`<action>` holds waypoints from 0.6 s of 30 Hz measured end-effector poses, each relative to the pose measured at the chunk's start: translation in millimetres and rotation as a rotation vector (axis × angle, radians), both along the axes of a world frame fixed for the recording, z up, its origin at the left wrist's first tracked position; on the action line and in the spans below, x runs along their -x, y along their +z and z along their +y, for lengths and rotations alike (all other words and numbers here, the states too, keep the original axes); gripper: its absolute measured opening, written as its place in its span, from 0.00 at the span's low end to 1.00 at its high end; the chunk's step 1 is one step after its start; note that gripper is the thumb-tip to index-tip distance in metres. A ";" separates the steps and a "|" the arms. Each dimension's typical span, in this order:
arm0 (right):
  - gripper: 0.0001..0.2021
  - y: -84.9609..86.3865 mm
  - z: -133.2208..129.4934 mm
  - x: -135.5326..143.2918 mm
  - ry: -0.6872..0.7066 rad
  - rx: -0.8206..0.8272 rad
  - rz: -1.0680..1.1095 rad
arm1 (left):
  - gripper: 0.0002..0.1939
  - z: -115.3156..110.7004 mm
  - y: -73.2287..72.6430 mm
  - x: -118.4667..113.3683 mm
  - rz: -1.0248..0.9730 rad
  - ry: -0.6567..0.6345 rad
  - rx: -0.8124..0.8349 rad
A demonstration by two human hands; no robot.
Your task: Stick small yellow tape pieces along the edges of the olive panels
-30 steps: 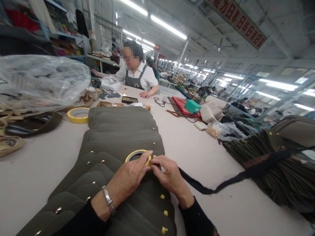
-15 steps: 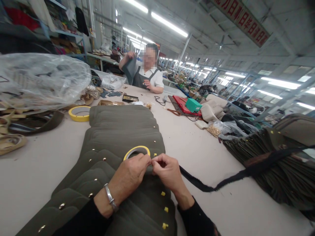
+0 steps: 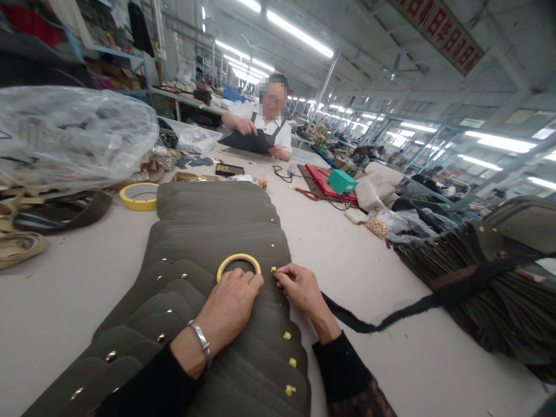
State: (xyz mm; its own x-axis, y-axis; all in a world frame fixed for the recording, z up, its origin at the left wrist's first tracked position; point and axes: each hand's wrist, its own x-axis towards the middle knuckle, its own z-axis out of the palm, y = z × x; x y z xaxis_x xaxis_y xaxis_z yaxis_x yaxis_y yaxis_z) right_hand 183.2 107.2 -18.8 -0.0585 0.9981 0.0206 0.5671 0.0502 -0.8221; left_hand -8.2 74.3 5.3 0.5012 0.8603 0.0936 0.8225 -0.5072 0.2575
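Note:
Dark olive fabric panels [image 3: 212, 214] lie in an overlapping stack in front of me, with gold studs and small yellow tape pieces [image 3: 292, 363] along them. My left hand [image 3: 232, 301] is closed over the near edge of a yellow tape roll [image 3: 238, 256] resting on the panels; its fingertips are partly hidden. My right hand [image 3: 302, 289] pinches at the right edge of the stack, just below a yellow tape piece [image 3: 273, 269]. Whatever sits between its fingertips is too small to make out.
Another yellow tape roll [image 3: 139, 197] lies at the left, near a large clear plastic bag [image 3: 78, 133]. A black strip [image 3: 360, 327] runs right to a pile of olive pieces [image 3: 490, 295]. A green box [image 3: 341, 181] stands beyond. A co-worker [image 3: 278, 130] faces me across the table.
My hands, which met at the tape roll, have come apart; the right has moved slightly to the right, onto the panel edge. The co-worker has lowered a dark piece to the table.

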 end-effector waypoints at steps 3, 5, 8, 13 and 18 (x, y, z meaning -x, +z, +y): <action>0.09 2.6 1.0 -4.1 0.006 0.076 0.098 | 0.12 -0.1 2.8 -0.7 -0.012 -0.026 0.033; 0.08 6.5 0.1 -10.4 0.039 0.197 0.179 | 0.12 0.0 4.9 -0.5 -0.027 -0.057 0.057; 0.05 12.2 -3.7 -19.5 0.150 0.356 0.199 | 0.12 0.9 5.6 1.3 -0.038 -0.101 0.064; 0.05 13.9 -12.8 -19.6 0.286 0.405 0.023 | 0.11 2.2 3.0 4.1 -0.061 -0.134 0.050; 0.06 18.0 -18.0 -10.9 0.325 0.291 -0.112 | 0.09 0.7 4.5 3.9 -0.051 -0.150 0.069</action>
